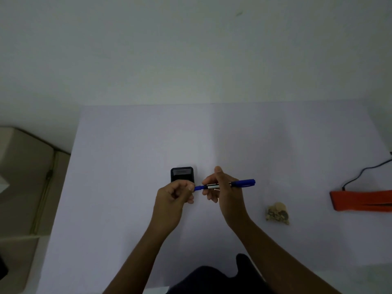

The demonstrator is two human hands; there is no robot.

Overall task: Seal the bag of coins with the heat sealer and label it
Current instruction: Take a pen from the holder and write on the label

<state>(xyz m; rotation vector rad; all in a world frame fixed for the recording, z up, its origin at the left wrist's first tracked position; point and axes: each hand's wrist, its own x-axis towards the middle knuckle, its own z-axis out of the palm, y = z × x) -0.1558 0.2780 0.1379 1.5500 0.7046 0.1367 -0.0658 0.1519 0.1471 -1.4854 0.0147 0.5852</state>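
Note:
Both hands hold a blue marker pen [241, 183] level above the table's middle. My right hand [220, 187] grips its barrel, and my left hand [176, 194] pinches the pen's left end, where the blue cap sits. A small clear bag of coins [277, 213] lies on the table to the right of my right wrist, apart from both hands. The orange heat sealer [360, 200] lies at the right edge, its black cord running up and off to the right.
A small black box-like device [182, 174] stands just behind my left hand. The table [127, 166] is covered in pale lilac and backs onto a white wall. A beige cabinet [23, 177] stands at the left. Dark clothing shows at the bottom edge.

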